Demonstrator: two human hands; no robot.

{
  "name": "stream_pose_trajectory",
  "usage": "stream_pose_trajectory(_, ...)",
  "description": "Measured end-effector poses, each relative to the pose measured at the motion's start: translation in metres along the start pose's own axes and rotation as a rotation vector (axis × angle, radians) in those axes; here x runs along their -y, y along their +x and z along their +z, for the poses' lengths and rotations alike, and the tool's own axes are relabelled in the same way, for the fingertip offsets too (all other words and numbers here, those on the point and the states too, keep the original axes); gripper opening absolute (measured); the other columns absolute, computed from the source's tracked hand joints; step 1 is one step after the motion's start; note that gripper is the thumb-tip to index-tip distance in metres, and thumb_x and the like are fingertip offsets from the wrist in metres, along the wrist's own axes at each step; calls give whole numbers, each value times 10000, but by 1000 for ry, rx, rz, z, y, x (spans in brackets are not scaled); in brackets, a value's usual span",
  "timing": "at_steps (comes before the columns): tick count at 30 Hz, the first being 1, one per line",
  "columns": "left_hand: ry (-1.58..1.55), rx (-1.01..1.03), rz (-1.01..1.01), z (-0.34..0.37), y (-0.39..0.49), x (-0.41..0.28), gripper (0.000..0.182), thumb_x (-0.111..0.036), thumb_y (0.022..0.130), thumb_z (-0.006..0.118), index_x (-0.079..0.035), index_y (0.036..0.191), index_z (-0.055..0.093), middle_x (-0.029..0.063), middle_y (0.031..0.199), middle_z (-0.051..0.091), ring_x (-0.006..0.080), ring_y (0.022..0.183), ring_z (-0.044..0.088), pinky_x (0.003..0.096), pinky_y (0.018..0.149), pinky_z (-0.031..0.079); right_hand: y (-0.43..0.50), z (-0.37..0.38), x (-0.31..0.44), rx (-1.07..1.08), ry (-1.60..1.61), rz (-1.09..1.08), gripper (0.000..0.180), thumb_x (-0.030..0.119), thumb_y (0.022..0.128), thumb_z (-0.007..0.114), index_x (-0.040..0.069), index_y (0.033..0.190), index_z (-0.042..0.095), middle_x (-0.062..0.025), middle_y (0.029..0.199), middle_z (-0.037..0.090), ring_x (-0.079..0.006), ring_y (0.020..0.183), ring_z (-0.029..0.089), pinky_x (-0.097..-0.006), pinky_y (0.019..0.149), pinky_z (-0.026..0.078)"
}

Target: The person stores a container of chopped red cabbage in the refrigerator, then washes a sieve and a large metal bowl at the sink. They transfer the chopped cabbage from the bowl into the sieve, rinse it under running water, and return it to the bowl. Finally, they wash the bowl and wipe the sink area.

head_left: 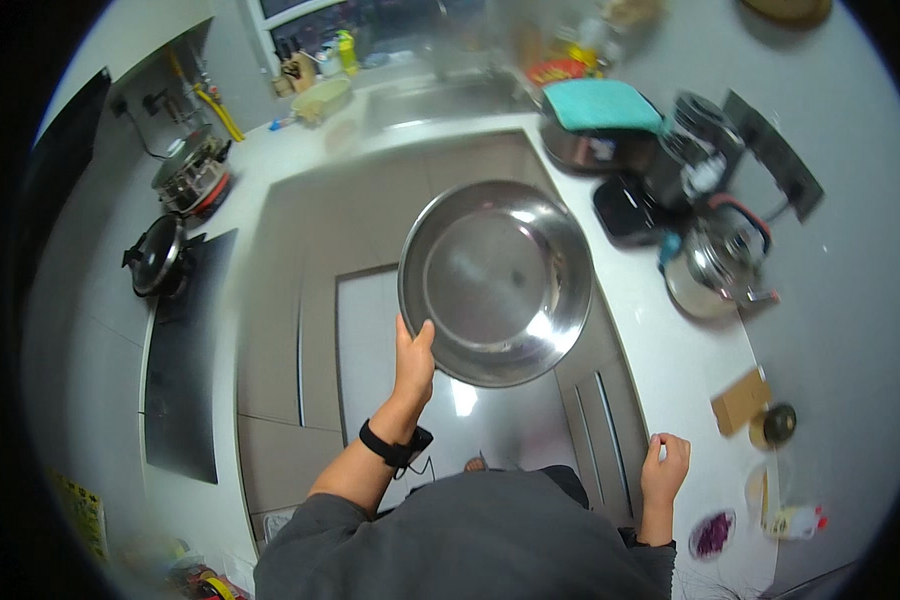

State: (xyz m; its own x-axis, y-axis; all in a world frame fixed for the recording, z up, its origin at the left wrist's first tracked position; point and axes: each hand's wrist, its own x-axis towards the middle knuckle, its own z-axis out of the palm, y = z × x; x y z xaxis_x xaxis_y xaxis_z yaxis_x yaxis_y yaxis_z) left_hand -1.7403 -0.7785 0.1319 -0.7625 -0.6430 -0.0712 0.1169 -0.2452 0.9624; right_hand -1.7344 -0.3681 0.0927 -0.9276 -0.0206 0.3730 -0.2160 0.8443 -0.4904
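Note:
My left hand (416, 364) grips the near left rim of a large round stainless steel basin (487, 285), thumb on the rim and the rest of the fingers mostly hidden behind it. The basin is held up over the floor between the counters, its inside facing me, and no food shows in it. My right hand (665, 469) is at the edge of the right counter with its fingers curled; whether something small is between them cannot be made out. Beyond that hand, a small dish of chopped purple food (712, 535) stands on the counter.
On the right counter (656, 337) are a steel kettle (709, 270), a black appliance (630, 210) and a cardboard box (741, 401). A sink (442, 101) lies ahead. At left are a black cooktop (184, 375), a lidded pan (157, 255) and a lidded steel pot (191, 172).

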Motion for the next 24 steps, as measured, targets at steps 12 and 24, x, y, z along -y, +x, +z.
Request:
stream_pose_trajectory(12, -37, -431, -17, -143, 177, -13, 480, -91, 936, 466, -4, 1388, 329, 182, 1303, 482, 283, 1134, 526, 400, 991, 408, 264, 231, 125, 149, 244, -360, 81, 80, 831, 632, 9, 793, 627, -133, 768, 630, -324, 761, 574, -408, 684, 473)
stream_pose_trajectory(24, 236, -495, -230, -110, 456, -114, 467, -351, 941, 442, -15, 1264, 478, 158, 1042, 638, 262, 872, 651, 374, 606, 532, 585, 404, 311, 147, 501, -551, 81, 102, 847, 636, 24, 824, 638, -133, 748, 626, -320, 729, 582, -409, 639, 471)
